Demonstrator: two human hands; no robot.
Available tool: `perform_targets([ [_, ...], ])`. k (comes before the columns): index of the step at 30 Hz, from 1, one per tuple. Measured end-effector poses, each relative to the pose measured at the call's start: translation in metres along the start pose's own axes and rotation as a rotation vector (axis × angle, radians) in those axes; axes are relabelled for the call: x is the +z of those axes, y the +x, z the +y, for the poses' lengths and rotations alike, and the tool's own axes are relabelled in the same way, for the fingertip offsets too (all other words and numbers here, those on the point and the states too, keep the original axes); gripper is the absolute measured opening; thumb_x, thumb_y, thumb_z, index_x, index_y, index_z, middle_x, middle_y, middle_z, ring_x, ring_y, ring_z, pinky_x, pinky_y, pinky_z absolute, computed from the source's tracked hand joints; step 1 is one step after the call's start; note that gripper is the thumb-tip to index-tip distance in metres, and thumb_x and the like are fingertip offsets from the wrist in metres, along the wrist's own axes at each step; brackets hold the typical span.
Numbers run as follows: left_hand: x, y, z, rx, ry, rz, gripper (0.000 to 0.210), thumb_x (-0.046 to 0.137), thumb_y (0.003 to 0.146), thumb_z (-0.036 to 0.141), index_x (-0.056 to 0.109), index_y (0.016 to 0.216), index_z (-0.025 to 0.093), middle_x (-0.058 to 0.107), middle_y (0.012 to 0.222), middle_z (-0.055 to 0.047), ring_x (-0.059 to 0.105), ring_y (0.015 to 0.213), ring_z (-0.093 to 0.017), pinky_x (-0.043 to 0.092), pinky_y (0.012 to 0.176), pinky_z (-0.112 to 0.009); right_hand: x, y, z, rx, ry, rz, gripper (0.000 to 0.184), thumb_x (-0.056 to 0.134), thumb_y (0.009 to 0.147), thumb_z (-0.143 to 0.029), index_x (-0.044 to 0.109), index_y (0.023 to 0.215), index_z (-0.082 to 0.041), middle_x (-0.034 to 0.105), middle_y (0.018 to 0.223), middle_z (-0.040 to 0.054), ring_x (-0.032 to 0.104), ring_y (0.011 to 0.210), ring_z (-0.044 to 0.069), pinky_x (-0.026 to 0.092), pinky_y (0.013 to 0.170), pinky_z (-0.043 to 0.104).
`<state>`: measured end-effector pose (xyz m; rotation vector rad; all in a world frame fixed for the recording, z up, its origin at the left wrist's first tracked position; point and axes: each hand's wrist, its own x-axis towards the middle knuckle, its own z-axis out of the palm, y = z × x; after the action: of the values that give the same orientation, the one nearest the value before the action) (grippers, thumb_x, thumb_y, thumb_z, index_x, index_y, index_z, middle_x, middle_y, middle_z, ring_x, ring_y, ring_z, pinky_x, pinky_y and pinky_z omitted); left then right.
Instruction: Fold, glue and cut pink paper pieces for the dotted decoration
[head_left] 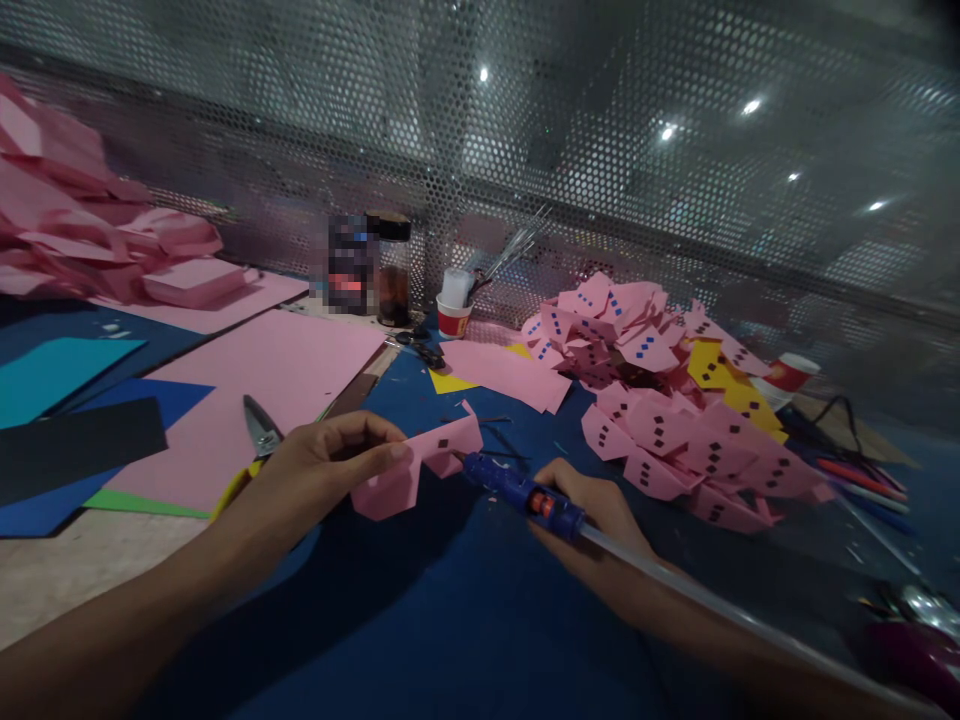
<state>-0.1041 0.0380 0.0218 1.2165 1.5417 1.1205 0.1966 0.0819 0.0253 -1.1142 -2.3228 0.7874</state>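
Between the thumb and fingers of my left hand (341, 460) is a folded pink paper piece (394, 485) with a dark diamond mark on it. My right hand (592, 510) is wrapped round a blue hot glue gun (517, 490), its tip at the right end of the paper. Whether the tip touches the paper I cannot tell. A long clear glue stick (675, 580) runs out of the back of the gun, over my right forearm. Scissors with yellow handles (259, 440) lie just beyond my left wrist.
Folded pink pieces with diamond marks (690, 450) are heaped at the right, with yellow ones among them. More folded pink paper (82, 220) is piled at the left. Coloured sheets (75, 450), a jar (393, 275) and paper cups (454, 318) stand or lie before a perforated metal panel (525, 130).
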Motion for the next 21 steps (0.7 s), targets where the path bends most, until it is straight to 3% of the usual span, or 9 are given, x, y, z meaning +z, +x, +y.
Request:
perform_targets([
  [9, -0.0011, -0.0002, 0.0016, 0.01, -0.005, 0.02, 0.033, 0.083, 0.078, 0.053, 0.076, 0.082, 0.022, 0.068, 0.071, 0.0, 0.052, 0.064, -0.013, 0.038, 0.055, -0.021, 0.0005, -0.002, 0.0011, 0.019, 0.049, -0.012, 0.009, 0.064, 0.085, -0.018, 0.059, 0.092, -0.022, 0.056, 0.068, -0.0052, 0.049, 0.057, 0.011, 0.03, 0.051, 0.022],
  [13, -0.0016, 0.0014, -0.0012, -0.011, -0.023, 0.012, 0.033, 0.083, 0.078, 0.053, 0.076, 0.084, 0.022, 0.068, 0.071, 0.0, 0.054, 0.063, -0.013, 0.039, 0.055, -0.021, 0.001, -0.0024, -0.003, 0.112, 0.139, -0.001, 0.007, 0.065, 0.087, -0.021, 0.059, 0.091, -0.022, 0.054, 0.066, -0.0061, 0.047, 0.056, 0.011, 0.03, 0.048, 0.022],
  [17, -0.0012, 0.0024, -0.002, -0.04, -0.034, 0.005, 0.033, 0.082, 0.078, 0.053, 0.075, 0.085, 0.022, 0.069, 0.07, -0.001, 0.055, 0.06, -0.013, 0.039, 0.052, -0.021, 0.0046, -0.0008, -0.0035, 0.246, 0.231, 0.019, 0.014, 0.068, 0.09, -0.033, 0.059, 0.088, -0.023, 0.053, 0.066, -0.0056, 0.045, 0.055, 0.011, 0.031, 0.047, 0.022],
  [21, -0.0008, 0.0024, -0.0006, -0.032, -0.023, 0.036, 0.032, 0.082, 0.076, 0.051, 0.076, 0.083, 0.021, 0.068, 0.068, -0.002, 0.058, 0.057, -0.015, 0.04, 0.049, -0.023, 0.0092, 0.0014, 0.0004, 0.252, 0.265, 0.049, 0.025, 0.07, 0.091, -0.047, 0.061, 0.091, -0.023, 0.054, 0.067, -0.0042, 0.046, 0.056, 0.012, 0.036, 0.049, 0.025],
])
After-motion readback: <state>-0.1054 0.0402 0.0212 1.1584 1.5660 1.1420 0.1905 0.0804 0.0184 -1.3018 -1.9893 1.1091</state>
